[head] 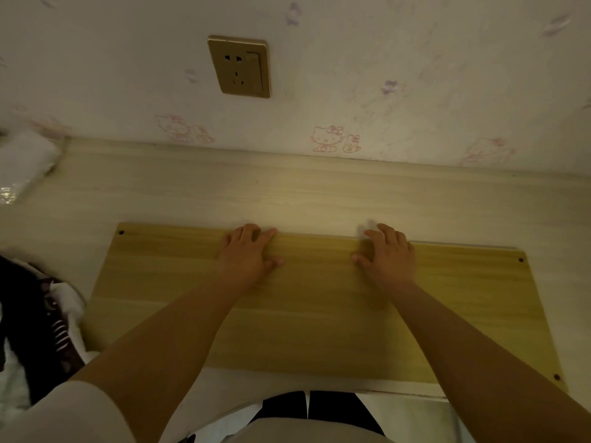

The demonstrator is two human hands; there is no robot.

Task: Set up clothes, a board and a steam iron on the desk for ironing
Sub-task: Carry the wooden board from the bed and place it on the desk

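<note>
you press both flat, wide-spread hands, left and right, on the board's far edge, likely squaring it on the worktop; clothes wait left.

The board looks like yellowish wood-grain laminate, smooth and matt. The tabletop is paler wood grain with a faint sheen. The wall socket has a satin gold plate. The wallpaper looks lightly textured, and the clothes at left are soft cloth.

Dim, yellowish light; soft blur, wide-angle bending at the edges.
</note>
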